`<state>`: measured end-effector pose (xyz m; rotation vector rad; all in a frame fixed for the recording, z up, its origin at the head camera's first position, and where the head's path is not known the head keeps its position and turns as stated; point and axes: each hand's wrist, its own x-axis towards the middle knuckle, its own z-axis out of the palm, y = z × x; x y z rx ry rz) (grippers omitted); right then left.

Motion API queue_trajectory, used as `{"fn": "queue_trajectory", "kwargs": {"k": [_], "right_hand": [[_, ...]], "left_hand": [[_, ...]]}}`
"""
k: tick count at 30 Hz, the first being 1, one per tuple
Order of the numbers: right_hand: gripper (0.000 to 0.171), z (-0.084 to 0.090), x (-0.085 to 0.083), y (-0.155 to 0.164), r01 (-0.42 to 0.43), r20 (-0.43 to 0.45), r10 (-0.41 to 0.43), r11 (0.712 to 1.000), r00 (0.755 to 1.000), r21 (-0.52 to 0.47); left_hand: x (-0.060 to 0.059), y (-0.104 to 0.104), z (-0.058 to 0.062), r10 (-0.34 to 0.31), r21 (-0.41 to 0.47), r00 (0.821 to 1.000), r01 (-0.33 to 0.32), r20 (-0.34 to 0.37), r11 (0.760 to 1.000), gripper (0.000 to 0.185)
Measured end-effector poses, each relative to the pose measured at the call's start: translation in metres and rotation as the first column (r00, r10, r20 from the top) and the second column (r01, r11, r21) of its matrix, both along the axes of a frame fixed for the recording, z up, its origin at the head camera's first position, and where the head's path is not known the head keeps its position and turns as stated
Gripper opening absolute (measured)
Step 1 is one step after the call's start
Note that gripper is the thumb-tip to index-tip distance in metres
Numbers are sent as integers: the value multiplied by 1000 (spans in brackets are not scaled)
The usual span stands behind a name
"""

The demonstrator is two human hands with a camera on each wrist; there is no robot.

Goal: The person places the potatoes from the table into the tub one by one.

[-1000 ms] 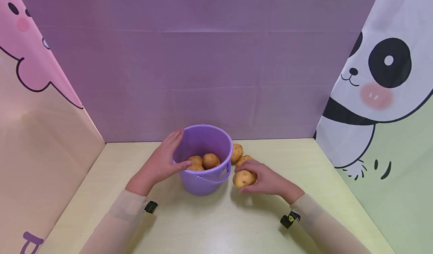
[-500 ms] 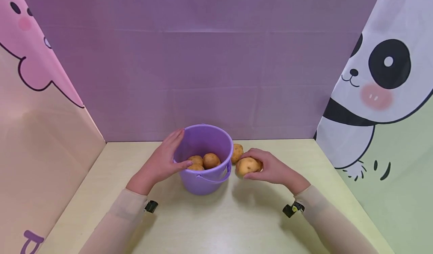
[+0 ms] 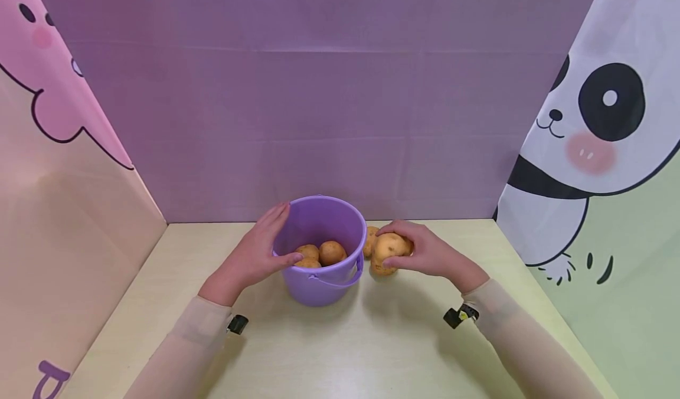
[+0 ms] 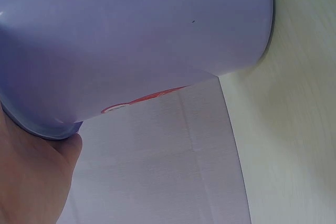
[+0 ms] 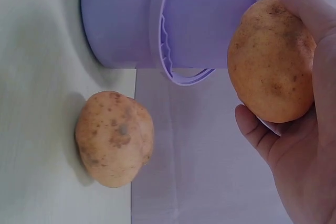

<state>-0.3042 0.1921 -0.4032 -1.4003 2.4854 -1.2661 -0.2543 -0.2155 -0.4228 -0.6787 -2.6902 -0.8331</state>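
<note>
A purple bucket [image 3: 321, 287] stands upright on the table with several potatoes [image 3: 332, 252] inside. My left hand [image 3: 254, 256] holds its left rim, thumb across the near edge and fingers along the far side. In the left wrist view, part of that hand [image 4: 34, 179] shows beside the bucket's rim. To the bucket's right, my right hand [image 3: 425, 250] grips a potato [image 3: 390, 245], raised off the table in the right wrist view. Two more potatoes [image 5: 111, 139] lie on the table below it, one partly behind the other.
The bucket's handle [image 3: 340, 284] hangs down at its front right. A pale wooden table [image 3: 319, 357] runs back to a purple wall [image 3: 329, 92]. Decorated panels stand at both sides, a panda [image 3: 589, 127] on the right one.
My right hand has picked up the potato beside the bucket and moved it up and slightly right, in front of the loose potatoes. The left hand and bucket keep their place.
</note>
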Motion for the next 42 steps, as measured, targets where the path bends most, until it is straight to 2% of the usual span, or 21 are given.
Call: {"fn": "queue_trajectory", "kwargs": {"k": [11, 21, 32, 38, 42], "right_hand": [[48, 19, -9, -10, 4, -41, -3, 1000, 999, 13], [44, 35, -21, -26, -36, -92, 37, 999, 995, 21], [44, 42, -30, -44, -47, -126, 50, 998, 991, 32], [45, 48, -37, -55, -89, -177, 92, 996, 980, 21], [46, 54, -41, -63, -86, -188, 89, 996, 978, 25]], "left_hand": [[0, -1, 0, -2, -1, 1000, 2, 6, 1000, 110], [0, -1, 2, -1, 2, 1000, 1, 11, 1000, 111], [1, 0, -2, 2, 4, 1000, -2, 14, 1000, 110], [1, 0, -1, 6, -1, 1000, -6, 9, 1000, 110], [0, 0, 1, 3, -1, 1000, -3, 10, 1000, 110]]}}
